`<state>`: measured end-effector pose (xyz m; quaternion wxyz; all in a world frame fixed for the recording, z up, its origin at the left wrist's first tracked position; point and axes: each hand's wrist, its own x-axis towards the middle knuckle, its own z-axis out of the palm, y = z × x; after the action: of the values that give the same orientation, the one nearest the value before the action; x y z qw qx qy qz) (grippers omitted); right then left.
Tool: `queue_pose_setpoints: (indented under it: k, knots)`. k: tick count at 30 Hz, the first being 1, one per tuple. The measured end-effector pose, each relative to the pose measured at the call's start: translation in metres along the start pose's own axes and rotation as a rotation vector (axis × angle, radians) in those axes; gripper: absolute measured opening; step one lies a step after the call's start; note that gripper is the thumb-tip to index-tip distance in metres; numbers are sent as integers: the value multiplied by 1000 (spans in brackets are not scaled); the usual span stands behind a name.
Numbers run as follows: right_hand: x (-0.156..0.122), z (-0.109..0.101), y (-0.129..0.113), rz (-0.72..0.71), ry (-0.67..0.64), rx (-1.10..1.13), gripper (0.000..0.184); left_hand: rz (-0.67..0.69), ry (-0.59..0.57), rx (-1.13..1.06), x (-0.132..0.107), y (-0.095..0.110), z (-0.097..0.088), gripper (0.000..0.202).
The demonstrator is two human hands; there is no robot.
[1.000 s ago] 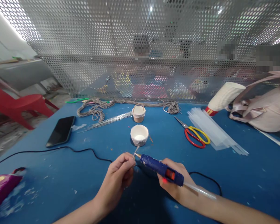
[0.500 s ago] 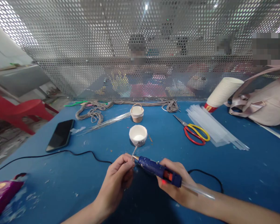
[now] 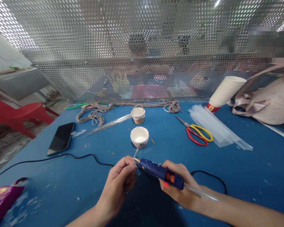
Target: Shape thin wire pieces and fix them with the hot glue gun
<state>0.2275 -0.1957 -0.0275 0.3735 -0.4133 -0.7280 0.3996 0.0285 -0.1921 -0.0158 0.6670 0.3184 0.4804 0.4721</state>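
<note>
My right hand point(image 3: 177, 179) is wrapped round a dark blue glue gun point(image 3: 156, 169), whose red light glows and whose clear glue stick sticks out at the back. Its brass nozzle points left and meets a thin grey cord point(image 3: 135, 154). My left hand point(image 3: 123, 176) pinches that cord between thumb and fingertips. The cord's far end runs up to a small white cup point(image 3: 139, 137) with a greyish wrapped outside. Just behind stands a second small cup point(image 3: 138, 116), with a white rim, a brown base and a thin arched handle.
Red-and-yellow scissors point(image 3: 196, 132), clear glue sticks point(image 3: 217, 127), stacked paper cups point(image 3: 226, 93) and a pale bag point(image 3: 272, 97) lie right. Wires point(image 3: 109, 124), grey cord bundles point(image 3: 92, 113), a phone point(image 3: 61, 138) and a purple device point(image 3: 4, 201) lie left. A perforated metal screen point(image 3: 97, 72) stands behind.
The view has shifted very slightly. Both hands keep their grip, and the nozzle stays against the cord near my left fingertips.
</note>
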Motion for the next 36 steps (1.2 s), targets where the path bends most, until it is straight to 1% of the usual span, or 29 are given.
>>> queue_pose_setpoints:
  k: [6,10,14,18,22,25,29,33,36]
  knots:
    - [3,-4,-4,21,22,-17,11,-10,-6,-10,0,-1,0,25]
    - [3,-4,-3,11,9,-22,10,-4,-13,-14,0,-1,-1,24]
    - [3,-3,-3,12,31,-31,12,-1,-8,-15,0,0,1,25]
    - [3,-4,-3,28,-8,-6,12,-12,5,-20,-1,1,2,25]
    - [2,-4,-5,39,9,-51,13,-14,8,-12,-1,1,1,26]
    - [2,-2,-3,26,24,-60,14,-8,1,-9,-1,0,1,26]
    - [1,-2,0,0,4,-11,13,0,-4,-3,-1,-1,1,25]
    - [0,-2,0,-6,40,-65,12,-1,-7,2,-1,0,3,26]
    - [-1,-2,1,-18,29,-57,15,-2,-2,-5,-1,1,3,26]
